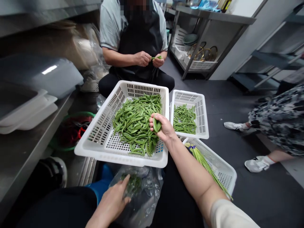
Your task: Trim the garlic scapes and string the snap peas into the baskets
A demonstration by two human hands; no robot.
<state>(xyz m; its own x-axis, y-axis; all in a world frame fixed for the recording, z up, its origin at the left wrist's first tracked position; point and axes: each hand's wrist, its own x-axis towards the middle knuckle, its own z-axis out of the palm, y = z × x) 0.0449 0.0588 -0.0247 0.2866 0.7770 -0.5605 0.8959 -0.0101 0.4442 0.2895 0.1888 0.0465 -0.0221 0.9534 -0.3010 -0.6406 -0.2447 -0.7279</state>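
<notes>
My right hand [166, 126] is curled around a few green pea pods [156, 125], over the right side of a large white basket [104, 156]. A heap of pea pods [133, 118] lies in that basket. Lower down, my left hand [116, 196] reaches over a clear plastic bag [147, 199], index finger stretched out and thumb apart. Inside the bag are green scraps [133, 183], too blurred to tell exactly. I see nothing held in the left hand, though its other fingers are partly hidden.
A co-worker [140, 41] sits opposite, holding a pod. To the right stand a smaller basket [201, 110] of pods and another basket [228, 174] with long green stalks [204, 161]. A green basin [66, 145] sits left, below a steel shelf [35, 145]. Another person's shoe [256, 164] is right.
</notes>
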